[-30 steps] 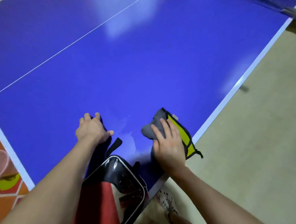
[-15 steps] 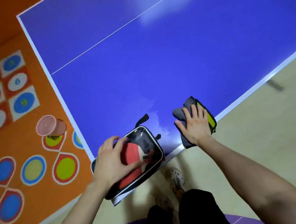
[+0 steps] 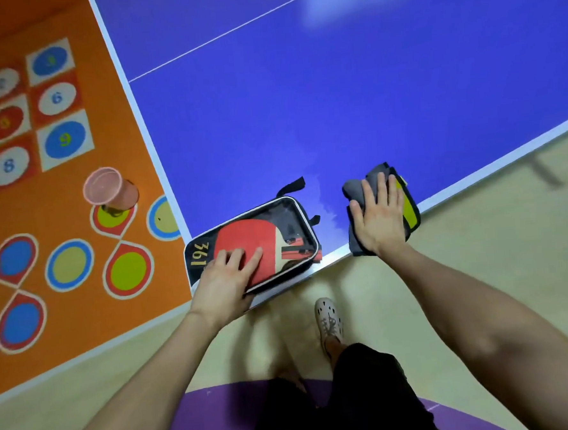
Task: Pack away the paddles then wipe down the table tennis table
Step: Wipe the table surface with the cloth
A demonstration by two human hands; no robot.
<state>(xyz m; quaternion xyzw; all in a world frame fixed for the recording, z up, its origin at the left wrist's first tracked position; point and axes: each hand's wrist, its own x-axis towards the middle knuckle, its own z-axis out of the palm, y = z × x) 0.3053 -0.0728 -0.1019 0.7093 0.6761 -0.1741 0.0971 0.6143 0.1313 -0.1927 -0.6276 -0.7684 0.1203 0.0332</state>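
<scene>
While under flat L hand (image 3: 226,278), paddle case (image 3: 277,235) lengthwise along table edge (image 3: 332,257), strap end right; R hand (image 3: 381,220) flat on cloth (image 3: 354,189).

- The left hand (image 3: 225,278), a second ago flat on the table (image 3: 336,112) beyond the case (image 3: 289,221), now lies on the case with its fingers spread over the clear window.
- The case, which hung far off the table's near edge, now lies flat at the table's near left corner.
- The right hand (image 3: 381,219) and cloth (image 3: 354,190) sit closer to the table's near edge, and the cloth reaches over it.
</scene>
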